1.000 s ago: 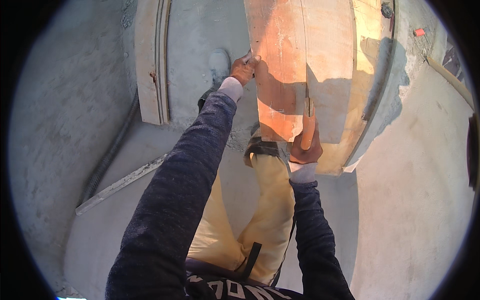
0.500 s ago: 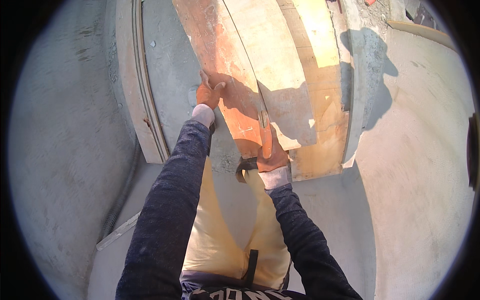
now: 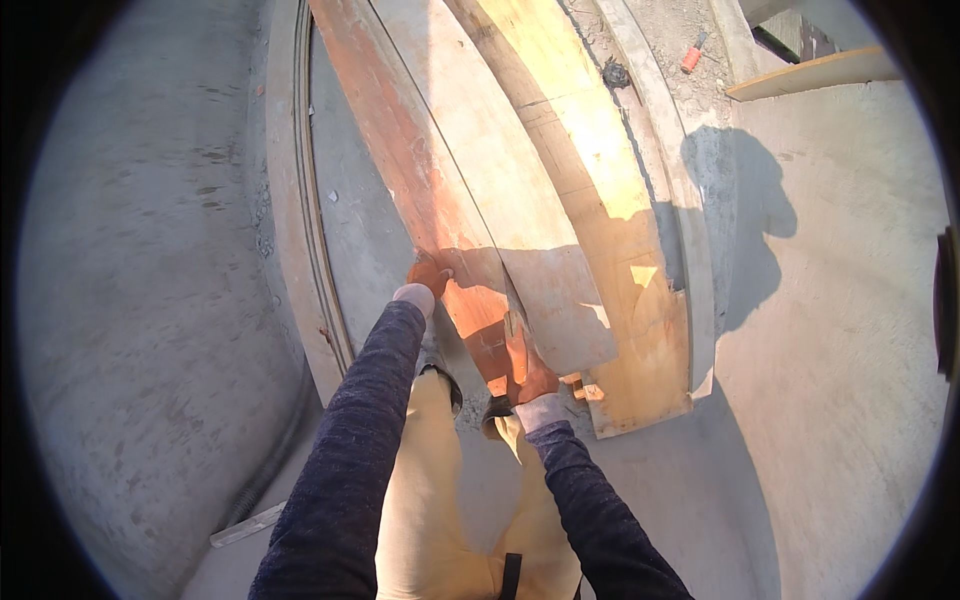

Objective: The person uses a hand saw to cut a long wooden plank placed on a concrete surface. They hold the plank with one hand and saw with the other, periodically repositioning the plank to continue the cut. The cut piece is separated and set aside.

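Observation:
My left hand [image 3: 428, 276] grips the left edge of a long reddish plywood board [image 3: 387, 160]. My right hand [image 3: 533, 382] is closed on the wooden handle of a hand saw [image 3: 517, 350], whose narrow blade lies in a long cut line near the board's lower end. A pale strip [image 3: 530, 275] lies along the right side of that line. Under it and further right is a yellowish plywood sheet [image 3: 625, 290] with ragged edges. My legs are below the boards, and a foot is partly hidden under my left arm.
Stacked strips [image 3: 318, 250] lie left of the boards. A corrugated hose [image 3: 262, 485] and a pale batten [image 3: 240, 525] lie lower left beside a curved concrete wall [image 3: 150, 300]. At upper right are rubble, a small red object [image 3: 692, 55] and a thin board [image 3: 810, 75] on edge.
The view has shifted, so the boards slant more and more of their far length shows. Both hands appear lower in the picture, still on board and saw.

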The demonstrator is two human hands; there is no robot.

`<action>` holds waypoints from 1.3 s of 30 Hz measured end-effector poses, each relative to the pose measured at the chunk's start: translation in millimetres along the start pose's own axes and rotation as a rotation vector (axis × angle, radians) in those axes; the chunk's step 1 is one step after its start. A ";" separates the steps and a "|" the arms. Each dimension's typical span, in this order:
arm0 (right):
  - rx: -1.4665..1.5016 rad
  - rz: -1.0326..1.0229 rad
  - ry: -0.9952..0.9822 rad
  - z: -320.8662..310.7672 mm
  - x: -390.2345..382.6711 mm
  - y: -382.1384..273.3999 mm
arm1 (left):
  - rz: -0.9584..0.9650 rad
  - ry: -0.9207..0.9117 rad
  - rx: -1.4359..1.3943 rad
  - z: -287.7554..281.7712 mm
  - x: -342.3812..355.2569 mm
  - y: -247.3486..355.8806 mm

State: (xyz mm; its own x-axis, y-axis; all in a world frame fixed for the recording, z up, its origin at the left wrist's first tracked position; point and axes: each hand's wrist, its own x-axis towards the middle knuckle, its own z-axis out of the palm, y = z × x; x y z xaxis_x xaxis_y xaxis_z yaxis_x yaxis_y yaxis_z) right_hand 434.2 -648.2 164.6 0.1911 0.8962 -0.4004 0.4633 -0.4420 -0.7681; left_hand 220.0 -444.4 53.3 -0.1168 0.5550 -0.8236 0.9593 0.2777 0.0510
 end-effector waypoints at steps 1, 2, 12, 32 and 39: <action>-0.068 0.166 -0.144 -4.2 5.4 -9.7 | 0.007 -0.008 0.011 2.9 0.9 -5.4; -0.048 0.185 -0.154 -9.0 9.0 -20.2 | 0.015 -0.015 0.022 4.2 2.5 -11.1; -0.082 0.145 -0.130 -16.8 7.4 -3.3 | 0.150 -0.045 -0.146 3.8 24.0 -33.7; -0.195 -0.014 -0.170 -16.5 16.8 -5.4 | 0.321 0.560 -0.265 -4.6 -23.0 14.5; -0.110 0.030 -0.146 -19.3 19.6 -11.8 | 0.846 0.475 0.372 -8.4 19.1 104.4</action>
State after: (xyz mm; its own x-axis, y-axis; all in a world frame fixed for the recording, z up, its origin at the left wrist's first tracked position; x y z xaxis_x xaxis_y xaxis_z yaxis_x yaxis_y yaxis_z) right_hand 449.2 -624.7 175.5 0.0822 0.8639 -0.4969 0.5526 -0.4545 -0.6986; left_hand 315.8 -398.3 47.7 0.6198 0.7298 -0.2885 0.7841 -0.5612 0.2649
